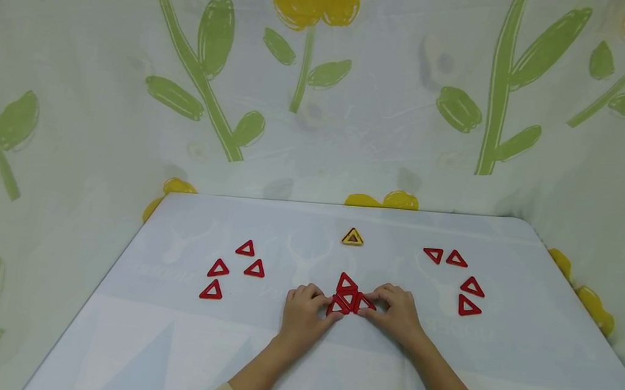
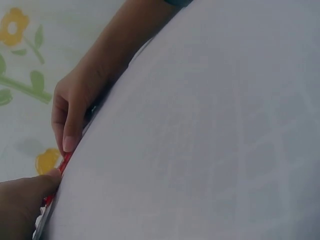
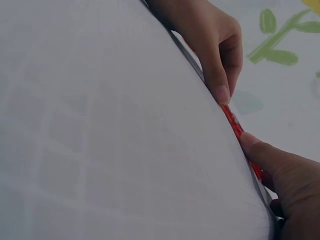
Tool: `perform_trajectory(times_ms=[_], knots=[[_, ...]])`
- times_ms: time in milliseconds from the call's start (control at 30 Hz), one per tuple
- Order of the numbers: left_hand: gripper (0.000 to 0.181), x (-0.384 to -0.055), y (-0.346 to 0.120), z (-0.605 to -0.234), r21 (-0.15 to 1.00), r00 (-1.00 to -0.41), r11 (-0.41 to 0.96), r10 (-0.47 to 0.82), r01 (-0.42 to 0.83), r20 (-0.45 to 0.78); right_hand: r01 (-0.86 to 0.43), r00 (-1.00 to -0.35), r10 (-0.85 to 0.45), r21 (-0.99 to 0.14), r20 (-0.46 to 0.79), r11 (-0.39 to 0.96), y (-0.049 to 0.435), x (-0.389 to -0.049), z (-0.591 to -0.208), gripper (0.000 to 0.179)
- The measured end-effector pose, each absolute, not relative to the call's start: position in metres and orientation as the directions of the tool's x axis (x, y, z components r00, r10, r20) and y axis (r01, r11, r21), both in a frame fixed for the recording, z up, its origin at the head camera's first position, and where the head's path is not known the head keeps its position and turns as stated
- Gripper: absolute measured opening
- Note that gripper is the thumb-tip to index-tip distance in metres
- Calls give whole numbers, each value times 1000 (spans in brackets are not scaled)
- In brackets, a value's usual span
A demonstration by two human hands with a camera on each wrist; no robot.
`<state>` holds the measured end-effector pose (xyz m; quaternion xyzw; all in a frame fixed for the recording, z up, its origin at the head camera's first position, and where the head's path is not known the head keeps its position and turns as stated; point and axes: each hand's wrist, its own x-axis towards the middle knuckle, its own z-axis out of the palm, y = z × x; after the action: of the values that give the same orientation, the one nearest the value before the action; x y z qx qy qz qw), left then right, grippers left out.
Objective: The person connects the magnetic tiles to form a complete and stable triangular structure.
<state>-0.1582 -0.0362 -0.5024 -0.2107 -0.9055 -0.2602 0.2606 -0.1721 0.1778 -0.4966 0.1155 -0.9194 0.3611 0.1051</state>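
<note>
Several red triangular frames lie edge to edge at the table's middle in the head view. My left hand (image 1: 303, 313) pinches the left red triangle (image 1: 340, 312) between thumb and fingers. On the other side, my right hand (image 1: 399, 317) holds the right red triangle (image 1: 359, 303) the same way. Between these two sits an inverted red triangle (image 1: 353, 297), with another red triangle (image 1: 346, 289) above it. Both wrist views catch the pieces edge-on as a thin red strip (image 2: 64, 162) between the fingertips, low on the tabletop.
Loose red triangles lie in a group at the left (image 1: 211, 297) and another group at the right (image 1: 468, 312). A yellow triangular piece (image 1: 352, 242) stands farther back. The white table (image 1: 223, 347) meets a flower-patterned curtain (image 1: 349, 149) at its back and sides.
</note>
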Motion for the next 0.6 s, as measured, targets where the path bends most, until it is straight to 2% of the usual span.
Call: perform_trajectory(times_ms=[300,600], knots=[[27,-172,-38,-507,473,-860,762,209,442,466,-326,-939,-168,-622,300,712,182,-173,-497,30],[47,-188,-47,-497,531,-915,745,325,404,241,-378,-921,-235,-571,310,729,183,-172,-497,34]])
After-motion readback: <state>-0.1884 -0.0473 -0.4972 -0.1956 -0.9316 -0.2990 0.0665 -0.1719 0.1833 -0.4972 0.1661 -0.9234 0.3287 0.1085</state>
